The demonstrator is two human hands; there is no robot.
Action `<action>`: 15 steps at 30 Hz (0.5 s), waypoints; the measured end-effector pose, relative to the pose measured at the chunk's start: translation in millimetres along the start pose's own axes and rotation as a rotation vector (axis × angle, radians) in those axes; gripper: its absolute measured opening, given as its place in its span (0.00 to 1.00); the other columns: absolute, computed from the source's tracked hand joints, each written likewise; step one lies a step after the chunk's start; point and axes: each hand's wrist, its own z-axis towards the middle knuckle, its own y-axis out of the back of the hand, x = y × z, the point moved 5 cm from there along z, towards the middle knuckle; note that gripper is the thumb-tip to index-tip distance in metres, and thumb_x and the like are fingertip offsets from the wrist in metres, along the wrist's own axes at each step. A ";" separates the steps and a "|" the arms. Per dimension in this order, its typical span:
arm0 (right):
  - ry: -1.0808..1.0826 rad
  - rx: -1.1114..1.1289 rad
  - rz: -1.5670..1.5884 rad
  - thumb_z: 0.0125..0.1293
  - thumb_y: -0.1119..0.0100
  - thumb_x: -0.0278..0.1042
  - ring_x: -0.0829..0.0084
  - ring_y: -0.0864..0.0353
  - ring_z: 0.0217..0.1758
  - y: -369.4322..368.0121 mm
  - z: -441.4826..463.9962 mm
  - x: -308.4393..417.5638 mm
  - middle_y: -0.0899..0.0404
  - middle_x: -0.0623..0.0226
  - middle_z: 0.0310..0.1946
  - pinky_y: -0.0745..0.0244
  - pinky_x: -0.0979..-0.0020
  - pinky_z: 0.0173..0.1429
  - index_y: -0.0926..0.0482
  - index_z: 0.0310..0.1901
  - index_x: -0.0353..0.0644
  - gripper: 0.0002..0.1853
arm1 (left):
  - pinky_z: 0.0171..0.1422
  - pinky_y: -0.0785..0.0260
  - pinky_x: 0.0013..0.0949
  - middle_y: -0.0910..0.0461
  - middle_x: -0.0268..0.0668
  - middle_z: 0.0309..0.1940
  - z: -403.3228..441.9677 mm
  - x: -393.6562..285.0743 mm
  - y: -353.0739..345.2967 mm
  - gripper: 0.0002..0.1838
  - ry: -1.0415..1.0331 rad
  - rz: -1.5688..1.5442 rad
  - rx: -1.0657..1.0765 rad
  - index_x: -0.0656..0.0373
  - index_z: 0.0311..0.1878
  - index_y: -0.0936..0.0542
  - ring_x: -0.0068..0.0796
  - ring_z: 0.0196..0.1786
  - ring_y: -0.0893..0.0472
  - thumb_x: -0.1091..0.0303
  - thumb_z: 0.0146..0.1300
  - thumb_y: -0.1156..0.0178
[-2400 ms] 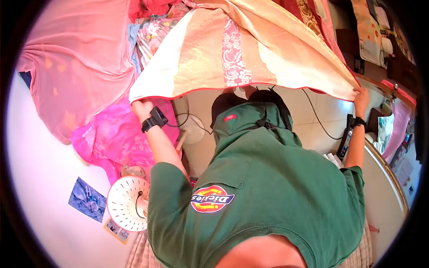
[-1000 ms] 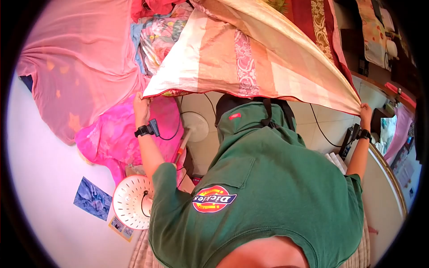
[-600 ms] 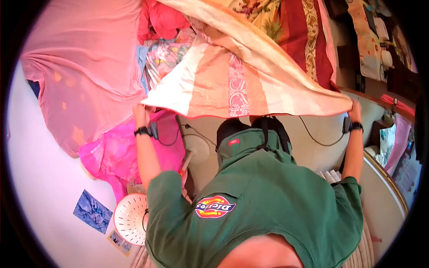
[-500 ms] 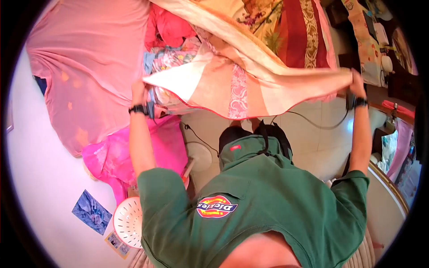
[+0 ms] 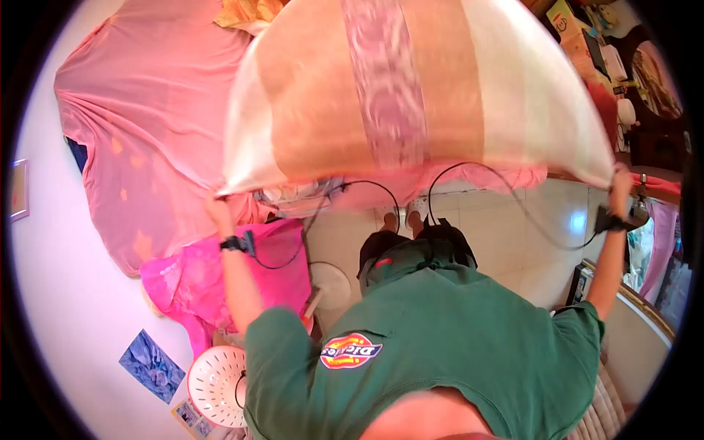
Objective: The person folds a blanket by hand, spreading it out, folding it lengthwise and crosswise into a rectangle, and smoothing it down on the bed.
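A large striped cloth [image 5: 308, 95], orange and cream with a patterned pink band, billows out in front of my body in the head view. My left hand [image 5: 219, 210] is closed on its near left corner. At the near right corner, my right hand [image 5: 620, 178] grips the cloth too. Both wrists wear black bands with a small device and a cable. The cloth's near edge is blurred and hides most of the bedding behind it.
Pink fabric [image 5: 154, 95] hangs at the left, above a bright pink cloth [image 5: 235, 271]. A white perforated lampshade [image 5: 218, 385] stands near my left elbow. Tiled floor [image 5: 506, 227] shows around my feet. A dark-framed mirror [image 5: 658, 77] is at the right.
The cloth has swung up from a sagging fold and spread into a wide billow, covering the bedding. My hands have moved lower in view and remain closed on its corners.
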 end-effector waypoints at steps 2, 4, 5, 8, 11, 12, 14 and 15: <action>0.188 0.191 -0.487 0.60 0.55 0.31 0.54 0.21 0.34 -47.6 -80.3 -93.4 0.20 0.52 0.31 0.28 0.57 0.39 0.20 0.30 0.41 0.11 | 0.46 0.30 0.29 0.21 0.36 0.33 -69.2 39.5 -4.1 0.16 0.088 0.286 0.083 0.64 0.41 0.22 0.27 0.40 0.22 0.85 0.54 0.56; 0.256 0.309 -0.681 0.56 0.52 0.29 0.59 0.22 0.22 -71.2 -167.5 -171.0 0.22 0.53 0.18 0.27 0.58 0.32 0.19 0.22 0.41 0.11 | 0.41 0.33 0.36 0.22 0.42 0.26 -126.7 44.2 -2.0 0.13 -0.098 0.453 0.127 0.66 0.35 0.22 0.33 0.31 0.24 0.80 0.59 0.59; -0.014 0.372 -0.456 0.55 0.50 0.30 0.60 0.21 0.23 -58.6 -206.0 -141.6 0.22 0.55 0.18 0.27 0.58 0.32 0.19 0.22 0.43 0.10 | 0.41 0.33 0.33 0.21 0.40 0.26 -147.0 75.3 11.2 0.13 0.075 0.458 0.190 0.64 0.32 0.21 0.32 0.31 0.24 0.80 0.59 0.57; -0.282 0.473 -0.447 0.52 0.48 0.27 0.59 0.19 0.25 -39.2 -271.5 -120.6 0.21 0.56 0.18 0.25 0.62 0.33 0.19 0.18 0.43 0.10 | 0.38 0.30 0.31 0.20 0.40 0.27 -196.4 152.9 48.5 0.12 0.490 0.327 0.364 0.65 0.30 0.20 0.31 0.30 0.22 0.79 0.58 0.55; -0.316 0.592 -0.787 0.52 0.45 0.29 0.55 0.17 0.32 -59.1 -283.4 -159.3 0.19 0.52 0.24 0.24 0.60 0.35 0.19 0.20 0.38 0.08 | 0.31 0.28 0.33 0.22 0.40 0.24 -200.4 140.2 40.0 0.13 0.933 0.172 0.354 0.67 0.33 0.20 0.34 0.26 0.22 0.75 0.61 0.56; -0.298 0.621 -0.766 0.51 0.42 0.32 0.54 0.18 0.34 -70.7 -275.5 -148.0 0.19 0.51 0.26 0.24 0.59 0.36 0.19 0.22 0.37 0.08 | 0.30 0.29 0.33 0.23 0.40 0.24 -194.1 138.5 32.0 0.13 0.991 0.164 0.428 0.66 0.34 0.21 0.34 0.24 0.22 0.73 0.62 0.56; -0.038 0.896 -0.959 0.47 0.37 0.43 0.53 0.18 0.36 -135.9 -251.6 -197.5 0.18 0.52 0.30 0.23 0.58 0.39 0.17 0.27 0.38 0.14 | 0.27 0.30 0.33 0.25 0.40 0.24 -167.1 140.5 5.4 0.13 1.087 0.099 0.569 0.65 0.37 0.24 0.34 0.22 0.23 0.68 0.65 0.57; -0.039 0.914 -0.884 0.45 0.36 0.48 0.55 0.18 0.36 -157.0 -226.0 -153.7 0.17 0.55 0.29 0.23 0.59 0.40 0.17 0.26 0.41 0.17 | 0.27 0.30 0.32 0.24 0.40 0.26 -140.9 143.1 -13.5 0.14 1.029 0.053 0.641 0.63 0.34 0.25 0.34 0.23 0.23 0.65 0.67 0.58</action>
